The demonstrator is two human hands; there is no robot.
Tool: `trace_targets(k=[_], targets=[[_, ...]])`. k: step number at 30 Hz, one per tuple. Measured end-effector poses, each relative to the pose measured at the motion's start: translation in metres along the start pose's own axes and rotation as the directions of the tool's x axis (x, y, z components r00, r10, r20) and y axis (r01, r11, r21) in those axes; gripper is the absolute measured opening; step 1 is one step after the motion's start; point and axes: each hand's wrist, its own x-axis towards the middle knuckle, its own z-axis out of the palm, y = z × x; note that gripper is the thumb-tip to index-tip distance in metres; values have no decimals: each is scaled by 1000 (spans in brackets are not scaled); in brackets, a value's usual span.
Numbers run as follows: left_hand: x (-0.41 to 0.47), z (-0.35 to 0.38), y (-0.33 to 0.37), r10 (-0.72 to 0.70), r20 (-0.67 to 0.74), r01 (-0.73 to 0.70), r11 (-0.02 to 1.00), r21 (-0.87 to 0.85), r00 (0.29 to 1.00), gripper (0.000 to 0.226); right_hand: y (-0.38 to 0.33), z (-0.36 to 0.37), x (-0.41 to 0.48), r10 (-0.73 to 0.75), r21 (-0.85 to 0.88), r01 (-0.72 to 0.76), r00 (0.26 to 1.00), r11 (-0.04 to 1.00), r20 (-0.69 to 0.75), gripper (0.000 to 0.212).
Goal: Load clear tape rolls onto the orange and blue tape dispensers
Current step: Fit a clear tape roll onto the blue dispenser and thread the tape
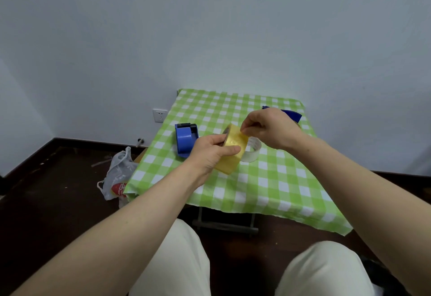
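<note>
Sitting in left grip (pixel 213 152) (right pinching): yellowish tape roll (pixel 233 150).

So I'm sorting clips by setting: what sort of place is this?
Probably a plain room at home, not a workshop: a small folding table with a green checked cloth, a wall socket and a plastic bag on the dark floor.

Soft, even light; wide-angle bending at edges.

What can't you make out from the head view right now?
- Second dispenser: mostly hidden behind the right hand; only a blue edge shows, no orange.
- Tape end on the yellowish roll: too fine to see under the right fingers.
- Clear roll: partly covered by the yellowish one.
</note>
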Motion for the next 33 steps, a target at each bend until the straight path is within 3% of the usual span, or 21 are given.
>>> trace_targets(k=[5,13,25,33], targets=[[1,-2,2,14,12,-14,1000,8,1000,31,-1,-6,1,28,141,-31,999,990,20,8],[-1,-8,3,11,85,-15,999,52,996,33,0,-8,4,37,181,-45,998,982,48,6],[-6,-19,-1,17,114,-28,995,93,993,41,0,-12,1,163,520,-215,976,827,145,8],[-3,-11,1,21,25,-24,990,138,999,33,-9,-11,5,125,461,-178,982,869,144,9]])
